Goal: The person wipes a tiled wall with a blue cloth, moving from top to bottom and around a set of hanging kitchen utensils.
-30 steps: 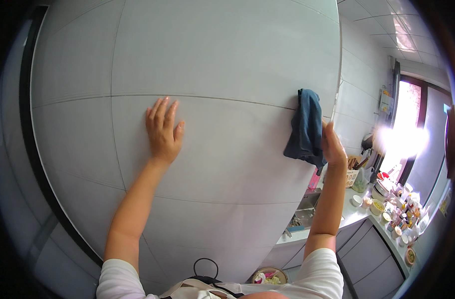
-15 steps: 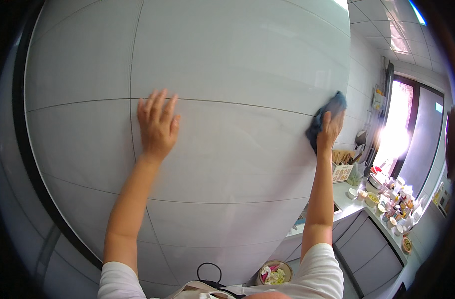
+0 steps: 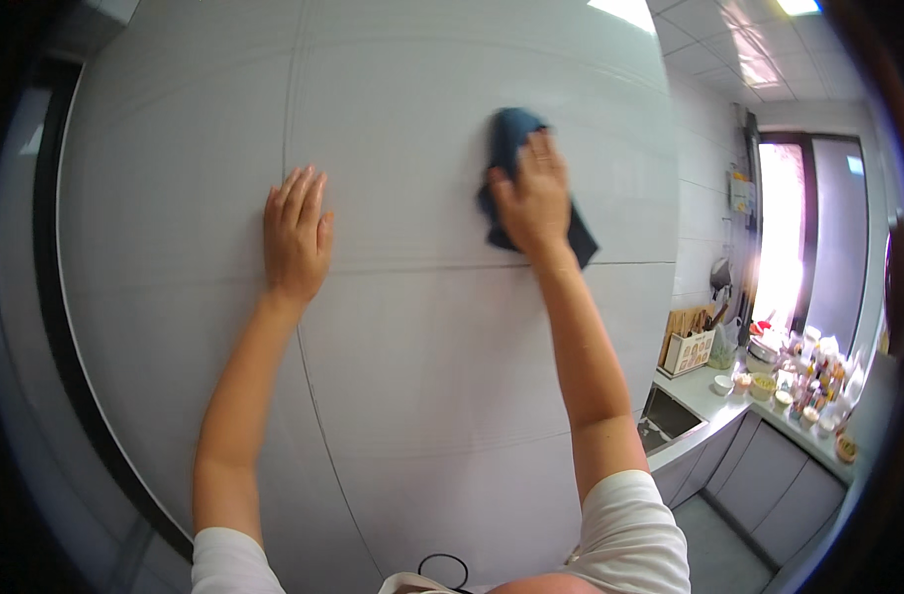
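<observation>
Tiled wall (image 3: 422, 366) bears two hands (image 3: 297, 238) (image 3: 533, 203), one cloth (image 3: 512, 126).

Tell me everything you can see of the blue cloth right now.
The cloth is dark blue and looks like soft fabric, its weave too blurred to read. It lies against the pale tiled wall, beneath the outstretched right hand, which covers its middle. Its upper end shows above the thumb; a pointed corner juts out at lower right beside the wrist, near the horizontal joint.

We have free wall (image 3: 402, 188) between left hand (image 3: 297, 238) and right hand (image 3: 538, 208); dark frame (image 3: 46, 218) bounds left side, crowded worktop (image 3: 700, 392) far right.
</observation>
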The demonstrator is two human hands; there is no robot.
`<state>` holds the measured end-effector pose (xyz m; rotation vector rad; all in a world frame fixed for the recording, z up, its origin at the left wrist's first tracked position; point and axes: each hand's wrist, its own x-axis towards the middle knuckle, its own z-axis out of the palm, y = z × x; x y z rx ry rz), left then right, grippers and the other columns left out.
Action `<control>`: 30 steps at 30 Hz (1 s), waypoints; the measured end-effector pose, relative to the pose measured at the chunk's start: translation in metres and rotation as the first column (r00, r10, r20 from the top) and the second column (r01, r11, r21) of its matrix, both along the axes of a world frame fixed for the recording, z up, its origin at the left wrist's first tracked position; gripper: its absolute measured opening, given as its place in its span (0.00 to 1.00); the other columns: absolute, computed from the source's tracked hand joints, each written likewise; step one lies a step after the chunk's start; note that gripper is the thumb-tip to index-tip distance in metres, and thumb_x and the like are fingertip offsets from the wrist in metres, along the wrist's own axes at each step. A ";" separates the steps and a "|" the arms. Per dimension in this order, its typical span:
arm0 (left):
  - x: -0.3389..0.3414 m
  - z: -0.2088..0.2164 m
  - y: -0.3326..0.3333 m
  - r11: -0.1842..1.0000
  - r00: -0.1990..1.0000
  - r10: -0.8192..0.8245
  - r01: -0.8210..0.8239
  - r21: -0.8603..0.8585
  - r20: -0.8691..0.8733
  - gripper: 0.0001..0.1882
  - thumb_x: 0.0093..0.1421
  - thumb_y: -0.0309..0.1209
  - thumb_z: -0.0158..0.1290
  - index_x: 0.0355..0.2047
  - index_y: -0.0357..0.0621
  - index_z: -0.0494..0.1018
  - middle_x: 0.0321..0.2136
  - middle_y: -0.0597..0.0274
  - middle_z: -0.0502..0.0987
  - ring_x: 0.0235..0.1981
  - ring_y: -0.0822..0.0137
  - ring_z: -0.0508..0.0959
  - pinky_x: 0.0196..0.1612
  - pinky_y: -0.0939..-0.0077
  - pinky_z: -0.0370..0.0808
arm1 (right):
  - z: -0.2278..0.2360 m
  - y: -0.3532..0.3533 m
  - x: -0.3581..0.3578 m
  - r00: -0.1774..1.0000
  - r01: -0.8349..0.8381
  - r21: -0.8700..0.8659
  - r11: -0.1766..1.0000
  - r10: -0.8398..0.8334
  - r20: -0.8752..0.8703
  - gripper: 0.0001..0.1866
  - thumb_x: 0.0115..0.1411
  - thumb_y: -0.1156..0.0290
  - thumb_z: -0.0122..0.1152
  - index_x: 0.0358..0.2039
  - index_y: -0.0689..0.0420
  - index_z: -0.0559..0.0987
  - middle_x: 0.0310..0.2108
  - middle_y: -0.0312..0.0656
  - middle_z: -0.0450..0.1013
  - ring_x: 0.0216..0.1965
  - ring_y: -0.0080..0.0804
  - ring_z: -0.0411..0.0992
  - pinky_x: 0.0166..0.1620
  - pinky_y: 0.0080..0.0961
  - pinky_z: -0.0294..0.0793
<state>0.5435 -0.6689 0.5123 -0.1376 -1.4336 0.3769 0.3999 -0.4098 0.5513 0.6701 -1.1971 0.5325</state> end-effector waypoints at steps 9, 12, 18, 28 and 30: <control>-0.039 0.047 0.063 0.982 0.993 -0.106 0.112 -0.152 0.052 0.22 0.60 0.28 0.43 0.55 0.40 0.62 0.56 0.56 0.62 0.60 0.59 0.59 0.63 0.59 0.52 | 0.035 0.003 -0.016 0.998 -0.007 0.001 1.000 0.007 -0.065 0.24 0.56 0.61 0.51 0.50 0.62 0.68 0.57 0.46 0.61 0.62 0.42 0.53 0.60 0.45 0.52; -0.042 0.054 0.066 0.988 0.995 -0.084 0.090 -0.127 0.054 0.22 0.60 0.29 0.43 0.55 0.39 0.62 0.56 0.55 0.63 0.60 0.59 0.59 0.62 0.59 0.52 | 0.059 0.042 -0.039 0.998 0.055 -0.089 0.995 -0.058 -0.030 0.22 0.57 0.63 0.50 0.47 0.66 0.69 0.54 0.53 0.63 0.60 0.45 0.56 0.59 0.44 0.54; -0.050 0.056 0.068 0.984 0.991 -0.131 0.133 -0.116 0.023 0.21 0.60 0.29 0.43 0.54 0.38 0.63 0.55 0.55 0.63 0.59 0.58 0.59 0.62 0.60 0.54 | 0.067 0.131 -0.096 0.979 0.146 -0.464 0.874 -0.060 0.195 0.25 0.61 0.59 0.42 0.47 0.69 0.70 0.54 0.57 0.63 0.60 0.50 0.56 0.60 0.42 0.51; -0.044 0.058 0.058 0.966 0.970 -0.235 0.226 -0.130 -0.058 0.20 0.61 0.30 0.42 0.53 0.38 0.65 0.53 0.54 0.66 0.58 0.55 0.61 0.62 0.57 0.55 | 0.073 0.025 -0.022 0.988 0.040 -0.169 0.985 -0.064 -0.138 0.19 0.52 0.65 0.54 0.40 0.67 0.73 0.47 0.52 0.69 0.56 0.46 0.61 0.58 0.42 0.56; -0.040 0.057 0.056 0.969 0.974 -0.221 0.213 -0.126 -0.055 0.20 0.61 0.30 0.42 0.53 0.38 0.65 0.53 0.54 0.66 0.58 0.56 0.61 0.61 0.57 0.55 | 0.068 0.060 -0.049 0.970 0.201 -0.235 0.951 -0.227 -0.087 0.15 0.54 0.67 0.51 0.39 0.65 0.74 0.46 0.53 0.69 0.53 0.45 0.64 0.54 0.43 0.60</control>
